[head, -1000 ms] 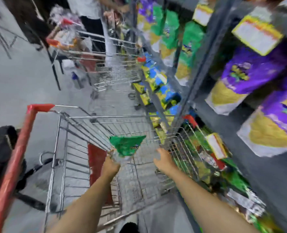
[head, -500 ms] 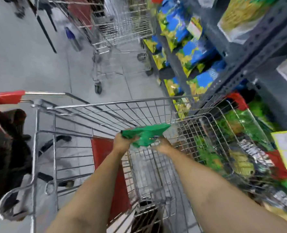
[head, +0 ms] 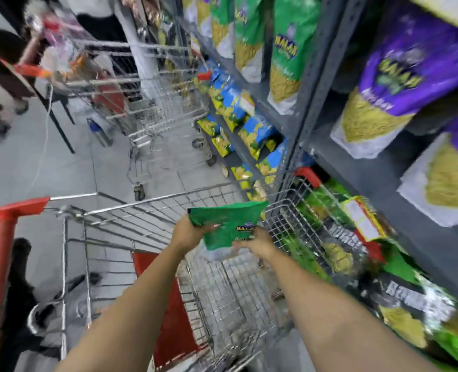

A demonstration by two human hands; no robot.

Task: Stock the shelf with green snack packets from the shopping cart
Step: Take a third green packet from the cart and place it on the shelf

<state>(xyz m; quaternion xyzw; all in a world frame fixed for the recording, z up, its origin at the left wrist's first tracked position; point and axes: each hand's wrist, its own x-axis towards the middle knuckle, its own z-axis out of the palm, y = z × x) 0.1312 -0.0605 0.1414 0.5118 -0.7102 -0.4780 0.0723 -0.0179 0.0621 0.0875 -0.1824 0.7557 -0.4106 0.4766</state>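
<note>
Shelf (head: 362,167): grey steel rack along the right, carrying purple, green and blue snack bags; green packets on its lowest level.
Shopping cart (head: 147,210): wire basket, red handle at near left, red seat flap inside, standing just beside the shelf.
Second cart (head: 152,108): far, centre.
Green snack packet (head: 229,226): held above the cart basket, tilted.
Left hand (head: 189,233): fingers gripping the packet's left edge.
Right hand (head: 257,242): fingers closed on its lower right.
</note>
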